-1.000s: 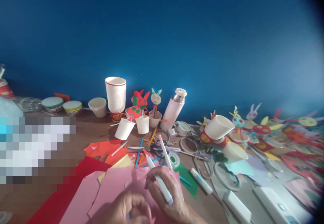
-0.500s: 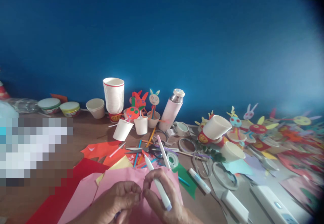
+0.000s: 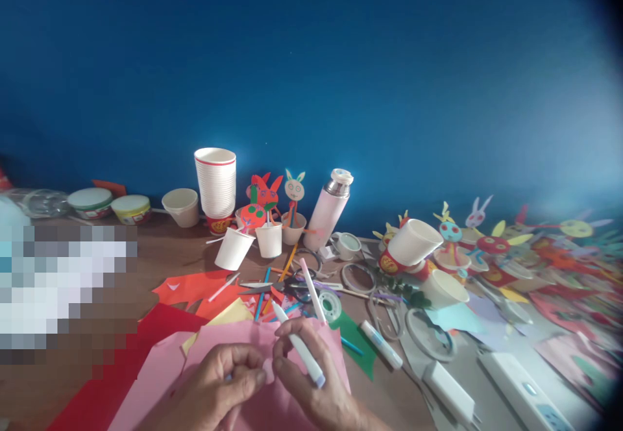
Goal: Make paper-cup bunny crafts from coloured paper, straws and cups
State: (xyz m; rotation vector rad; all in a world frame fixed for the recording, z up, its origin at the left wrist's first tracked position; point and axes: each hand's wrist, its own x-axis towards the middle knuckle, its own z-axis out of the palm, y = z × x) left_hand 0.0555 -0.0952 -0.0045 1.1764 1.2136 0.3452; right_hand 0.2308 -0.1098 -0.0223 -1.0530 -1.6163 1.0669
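Observation:
Low in the middle, my left hand [image 3: 221, 379] is closed, its thumb and finger pinching a small pink paper piece [image 3: 268, 370]. Just to its right my right hand [image 3: 311, 372] curls around a white marker [image 3: 304, 356], whose tip end points up and left. The fingertips of my right hand are close to the pink piece; whether they touch it I cannot tell. Both hands are over a pink paper sheet [image 3: 263, 337]. Beyond them lie scissors [image 3: 257, 286], a tape roll [image 3: 331, 307], and a pink marker [image 3: 311, 288].
Behind stand a cup stack [image 3: 215, 184], paper-cup figures [image 3: 294, 191] and a pink flask [image 3: 328, 213]. To the right are a glue stick [image 3: 382, 345], a white adapter [image 3: 450, 392], a power strip [image 3: 525, 392] and more figures. Red paper [image 3: 165, 324] lies left.
The small pink piece now shows between my left fingertips. My right hand and the marker have shifted slightly left and up, leaving a little more space between the hands.

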